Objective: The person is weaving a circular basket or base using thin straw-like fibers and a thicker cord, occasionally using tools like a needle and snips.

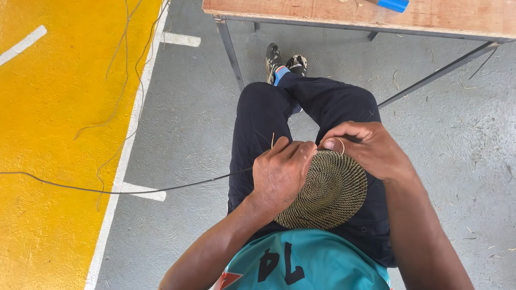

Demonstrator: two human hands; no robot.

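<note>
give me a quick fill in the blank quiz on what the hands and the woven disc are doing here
1. Both hands grip a round woven ____ on the lap.
2. The left hand lies on the disc's ____ side in the picture.
3. A long dark strand trails over the grey and ____ floor.
4. A wooden ____ stands beyond the shoes.

Missing words: disc; left; yellow; table

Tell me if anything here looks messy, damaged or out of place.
Nothing looks damaged. The woven disc sits on the lap, held by the left hand and right hand. Thin fibre scraps litter the grey floor, and a long loose strand trails across onto the yellow painted area.
</note>
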